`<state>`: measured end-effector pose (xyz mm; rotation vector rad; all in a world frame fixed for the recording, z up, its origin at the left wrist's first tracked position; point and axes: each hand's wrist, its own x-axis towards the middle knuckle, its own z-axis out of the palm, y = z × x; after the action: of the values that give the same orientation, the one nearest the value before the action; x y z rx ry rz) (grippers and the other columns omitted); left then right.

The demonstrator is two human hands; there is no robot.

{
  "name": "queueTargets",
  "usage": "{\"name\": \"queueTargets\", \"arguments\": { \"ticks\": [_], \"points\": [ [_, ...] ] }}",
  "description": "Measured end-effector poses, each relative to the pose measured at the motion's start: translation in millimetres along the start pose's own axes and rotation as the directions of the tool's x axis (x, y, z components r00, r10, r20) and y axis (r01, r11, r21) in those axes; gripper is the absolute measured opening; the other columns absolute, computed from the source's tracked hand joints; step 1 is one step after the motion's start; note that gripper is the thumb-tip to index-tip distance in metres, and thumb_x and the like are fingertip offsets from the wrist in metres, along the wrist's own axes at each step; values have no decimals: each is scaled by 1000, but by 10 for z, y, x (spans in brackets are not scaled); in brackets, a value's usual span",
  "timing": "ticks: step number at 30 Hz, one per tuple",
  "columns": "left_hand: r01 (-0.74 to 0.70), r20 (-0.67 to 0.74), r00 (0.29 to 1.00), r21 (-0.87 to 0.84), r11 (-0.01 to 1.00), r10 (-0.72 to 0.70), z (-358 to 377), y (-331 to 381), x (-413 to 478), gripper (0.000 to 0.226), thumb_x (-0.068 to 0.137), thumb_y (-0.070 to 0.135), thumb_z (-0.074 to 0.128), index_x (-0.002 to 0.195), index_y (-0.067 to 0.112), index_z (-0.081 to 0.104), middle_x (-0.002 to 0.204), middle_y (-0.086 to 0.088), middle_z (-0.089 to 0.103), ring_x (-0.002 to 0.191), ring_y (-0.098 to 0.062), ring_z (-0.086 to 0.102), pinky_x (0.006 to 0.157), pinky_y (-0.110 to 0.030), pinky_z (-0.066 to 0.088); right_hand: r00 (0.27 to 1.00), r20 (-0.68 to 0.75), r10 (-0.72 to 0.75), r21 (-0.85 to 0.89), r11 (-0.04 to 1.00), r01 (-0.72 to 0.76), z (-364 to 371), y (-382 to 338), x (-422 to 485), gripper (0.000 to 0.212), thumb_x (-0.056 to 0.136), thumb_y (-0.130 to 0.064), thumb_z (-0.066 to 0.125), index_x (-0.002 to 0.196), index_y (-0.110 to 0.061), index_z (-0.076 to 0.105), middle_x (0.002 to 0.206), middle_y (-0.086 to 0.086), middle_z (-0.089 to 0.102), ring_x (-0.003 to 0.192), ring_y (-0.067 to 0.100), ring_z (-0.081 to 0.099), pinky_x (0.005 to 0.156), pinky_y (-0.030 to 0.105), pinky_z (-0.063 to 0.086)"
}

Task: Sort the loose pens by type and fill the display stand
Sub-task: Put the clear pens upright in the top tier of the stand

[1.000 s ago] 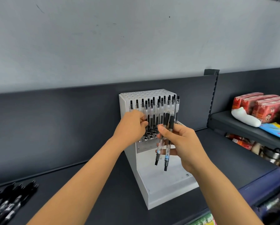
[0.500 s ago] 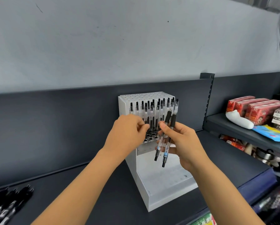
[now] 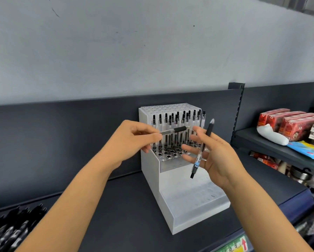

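Observation:
A white stepped display stand (image 3: 181, 213) sits on the dark shelf, its upper tier holding several clear pens with black caps (image 3: 178, 119). My left hand (image 3: 132, 142) pinches one clear pen with a black grip (image 3: 174, 130), held almost level in front of the stand. My right hand (image 3: 212, 157) holds a second pen (image 3: 201, 150) between thumb and palm, its grip end up and its other end pointing down, while the fingers spread loosely. Several empty holes (image 3: 169, 155) show in the front rows of the upper tier.
A pile of loose black pens (image 3: 12, 228) lies at the lower left of the shelf. To the right, a side shelf (image 3: 261, 144) carries red boxes (image 3: 289, 122), a white object and a blue packet. A dark back panel runs behind the stand.
My left hand took one of the two pens from my right hand and drew it left, turning it level. The right hand opened its fingers and keeps one pen.

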<state>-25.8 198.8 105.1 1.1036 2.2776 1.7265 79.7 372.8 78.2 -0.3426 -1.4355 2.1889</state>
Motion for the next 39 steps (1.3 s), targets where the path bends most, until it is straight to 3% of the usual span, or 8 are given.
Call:
{"name": "queueTargets", "arguments": {
  "ticks": [6,13,16,18,22,26,31,39],
  "points": [
    [18,1,1000,-49,999,-18,-51,5,32,5,81,12,73,79,10,78,52,0,56,49,-13,38,50,-21,35,996,90,25,46,999,-29,199,127,-50,22,92,-20,60,109,-7,65,101,13,72,77,26,72,57,36,59],
    [-9,-15,1000,-85,996,8,-67,-19,46,7,75,12,79,81,9,78,61,-4,67,51,-13,44,50,-20,40,1000,-11,5,151,989,-3,320,202,-36,14,94,-19,58,96,-5,61,80,8,65,54,15,64,52,31,57],
    [-66,-209,978,-359,931,-12,-3,-60,78,16,75,6,77,88,-2,74,68,-9,68,54,-12,57,56,-20,51,999,26,26,121,992,-29,330,240,-35,13,94,-17,57,96,-5,61,76,6,63,51,14,61,51,30,57],
    [-63,-233,971,-487,871,-60,109,-97,79,16,78,5,75,91,-4,72,71,-10,70,59,-15,64,63,-23,57,994,89,56,81,995,-64,347,286,-51,15,95,-17,57,100,-5,61,75,5,64,53,15,62,51,31,57],
    [-136,-290,956,-317,939,40,259,-180,100,6,84,10,71,90,8,73,72,-6,73,65,-19,69,66,-27,59,998,43,40,4,999,-40,347,356,-48,18,94,-18,58,107,-7,62,89,7,67,60,16,65,53,34,59],
    [-231,-450,866,25,973,217,191,-210,203,8,89,18,67,89,11,70,72,1,72,64,-10,70,66,-22,58,977,-129,-171,-193,971,144,214,342,9,15,97,-22,54,101,-10,62,83,4,59,53,10,56,48,29,55],
    [-166,-230,933,405,899,276,233,-344,322,15,91,22,63,85,9,66,69,10,62,62,-1,58,63,-9,48,976,-194,-99,-195,979,60,74,301,12,26,102,-31,42,97,-12,59,59,-5,35,46,10,21,38,20,17],
    [-86,-36,992,531,843,124,408,-441,357,16,94,21,59,100,8,67,85,-4,68,78,-17,63,79,-33,54,984,-158,-79,-112,992,62,44,259,-29,31,100,-15,32,102,-9,63,63,-2,46,44,11,30,39,23,20]
  ]
}}
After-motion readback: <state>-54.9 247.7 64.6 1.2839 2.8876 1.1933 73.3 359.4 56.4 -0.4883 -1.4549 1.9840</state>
